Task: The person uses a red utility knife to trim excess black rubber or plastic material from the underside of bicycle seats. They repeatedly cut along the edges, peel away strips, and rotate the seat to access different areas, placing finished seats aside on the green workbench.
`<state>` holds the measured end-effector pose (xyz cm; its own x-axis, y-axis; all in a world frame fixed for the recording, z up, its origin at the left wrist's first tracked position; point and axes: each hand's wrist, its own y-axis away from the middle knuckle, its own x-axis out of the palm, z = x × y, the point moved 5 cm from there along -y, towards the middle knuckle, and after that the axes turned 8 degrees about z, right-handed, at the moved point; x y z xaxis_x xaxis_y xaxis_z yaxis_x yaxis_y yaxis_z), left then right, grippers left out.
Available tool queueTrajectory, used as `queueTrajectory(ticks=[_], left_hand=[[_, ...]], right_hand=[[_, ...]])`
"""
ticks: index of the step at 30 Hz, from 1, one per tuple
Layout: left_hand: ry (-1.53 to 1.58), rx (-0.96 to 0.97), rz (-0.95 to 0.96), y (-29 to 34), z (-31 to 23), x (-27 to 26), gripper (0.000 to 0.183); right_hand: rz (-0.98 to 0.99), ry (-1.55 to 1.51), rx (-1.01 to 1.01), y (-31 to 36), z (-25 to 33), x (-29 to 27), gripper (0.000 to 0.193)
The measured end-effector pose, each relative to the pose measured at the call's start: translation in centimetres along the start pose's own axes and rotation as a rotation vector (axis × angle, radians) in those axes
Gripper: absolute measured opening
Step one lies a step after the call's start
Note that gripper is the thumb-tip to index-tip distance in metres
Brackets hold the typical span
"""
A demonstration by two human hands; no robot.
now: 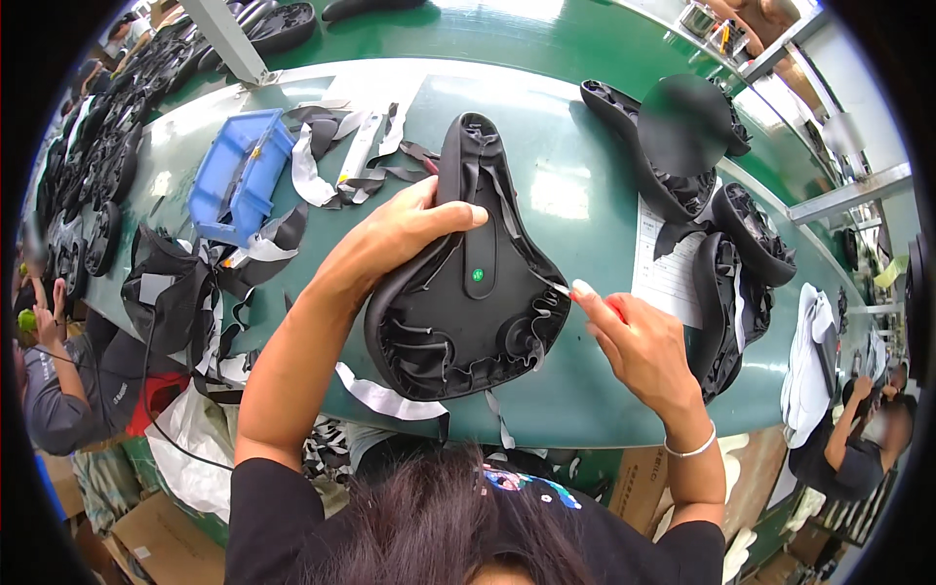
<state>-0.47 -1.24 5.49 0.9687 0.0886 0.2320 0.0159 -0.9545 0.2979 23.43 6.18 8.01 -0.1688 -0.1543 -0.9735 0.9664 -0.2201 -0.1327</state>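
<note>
A black bicycle saddle lies underside up in front of me, its nose pointing away. Gathered black cover material lines its rim, and a small green round sticker marks the middle of the base. My left hand grips the saddle by its narrow nose, thumb across the underside. At the saddle's right edge, my right hand is closed with its fingertips close to the folded cover. A thin pale tip shows ahead of the fingers and a bit of red between them; what they hold is mostly hidden.
A blue bin stands on the green table at left, near black and white scraps and a red-handled tool. More saddles lie at right by a printed sheet. Other people sit at both sides.
</note>
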Motion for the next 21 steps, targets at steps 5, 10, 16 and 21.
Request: queueTrajectory(ticks=[5,10,16,21], left_hand=[[0.035,0.113,-0.148,1.8,1.3,-0.3,0.041],[0.044,0.134,-0.503,6.6,5.5,-0.6,0.042],[0.194,0.257,-0.552,9.9,6.8,0.8,0.048],[0.294,0.278,-0.646,10.9,7.7,0.6,0.051]], right_hand=[[0.071,-0.008,0.286,4.0,2.7,4.7,0.074],[-0.07,-0.405,0.525,8.0,8.5,7.1,0.059],[-0.472,-0.751,0.595,6.7,4.8,4.7,0.052],[-0.268,-0.675,0.235,-3.6,3.9,3.7,0.048]])
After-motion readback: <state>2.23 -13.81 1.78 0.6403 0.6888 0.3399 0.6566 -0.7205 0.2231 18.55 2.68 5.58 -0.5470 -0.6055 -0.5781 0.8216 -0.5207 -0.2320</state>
